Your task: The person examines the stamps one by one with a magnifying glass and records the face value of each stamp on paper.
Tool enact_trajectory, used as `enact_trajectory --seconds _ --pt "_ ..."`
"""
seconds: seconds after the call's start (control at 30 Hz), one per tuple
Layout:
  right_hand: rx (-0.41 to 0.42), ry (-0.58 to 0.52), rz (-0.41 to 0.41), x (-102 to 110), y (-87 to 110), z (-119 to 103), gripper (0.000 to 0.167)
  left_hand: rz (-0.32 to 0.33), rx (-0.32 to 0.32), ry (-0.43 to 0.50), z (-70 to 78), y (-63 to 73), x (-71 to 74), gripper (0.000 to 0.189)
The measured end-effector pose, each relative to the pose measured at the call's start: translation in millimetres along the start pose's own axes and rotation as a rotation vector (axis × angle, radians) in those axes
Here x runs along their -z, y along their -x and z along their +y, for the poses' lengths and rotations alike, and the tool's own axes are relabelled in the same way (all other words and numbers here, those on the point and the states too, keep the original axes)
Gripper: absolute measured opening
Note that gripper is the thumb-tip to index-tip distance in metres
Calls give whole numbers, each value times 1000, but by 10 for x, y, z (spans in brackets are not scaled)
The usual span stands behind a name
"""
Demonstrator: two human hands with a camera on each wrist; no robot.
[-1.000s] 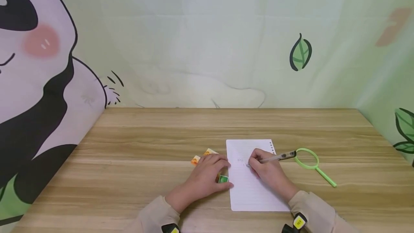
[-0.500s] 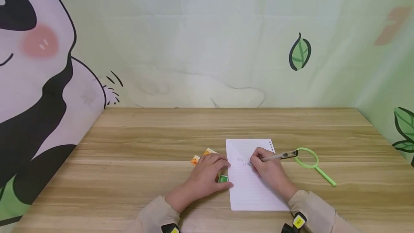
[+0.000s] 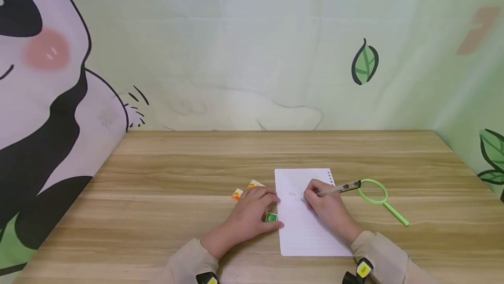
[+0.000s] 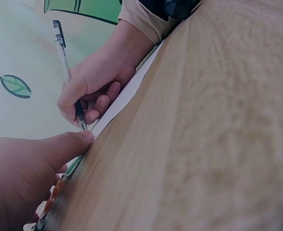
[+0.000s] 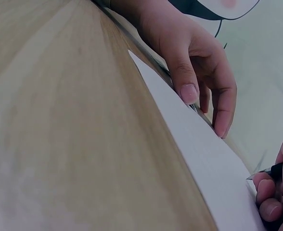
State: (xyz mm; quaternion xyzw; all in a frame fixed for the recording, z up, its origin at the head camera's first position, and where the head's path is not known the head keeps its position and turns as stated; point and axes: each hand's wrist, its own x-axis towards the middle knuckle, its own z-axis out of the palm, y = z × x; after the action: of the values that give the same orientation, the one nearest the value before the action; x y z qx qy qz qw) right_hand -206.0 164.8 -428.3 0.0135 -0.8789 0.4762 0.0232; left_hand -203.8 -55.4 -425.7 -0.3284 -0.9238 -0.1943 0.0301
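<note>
Lying aslant over the paper, a pen is gripped by the right hand, pinched low on its barrel. Its tip is placed at the lined sheet, between the two hands and to the left of the right one, beside faint marks too small to be read; firm contact cannot be confirmed. From the tip, the pen's long axis is angled up to the right and slightly away from the person. The paper's own long axis is pointed away from the person. Its left edge is touched by the thumb of the left hand, whose fingers are relaxed and loosely bent; whether anything is grasped under that palm cannot be told.

One pen and one sheet are seen. At least three cards are partly covered by the left hand: two with orange print beyond the fingers, and a green card by the thumb. One green magnifier is laid to the right, its ring near the pen's upper end. All are carried by one wooden tabletop.
</note>
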Motion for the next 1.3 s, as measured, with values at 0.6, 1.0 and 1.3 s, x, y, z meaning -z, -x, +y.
enact_trajectory --seconds 0.6,1.0,1.3 --pt "-36 1 36 40 13 -19 13 -2 -3 -2 -10 1 -9 49" --pt "-32 12 39 39 13 -12 13 -4 4 8 -8 8 -10 50" --pt "-41 15 60 44 22 -26 15 -9 8 5 -2 0 -6 50"
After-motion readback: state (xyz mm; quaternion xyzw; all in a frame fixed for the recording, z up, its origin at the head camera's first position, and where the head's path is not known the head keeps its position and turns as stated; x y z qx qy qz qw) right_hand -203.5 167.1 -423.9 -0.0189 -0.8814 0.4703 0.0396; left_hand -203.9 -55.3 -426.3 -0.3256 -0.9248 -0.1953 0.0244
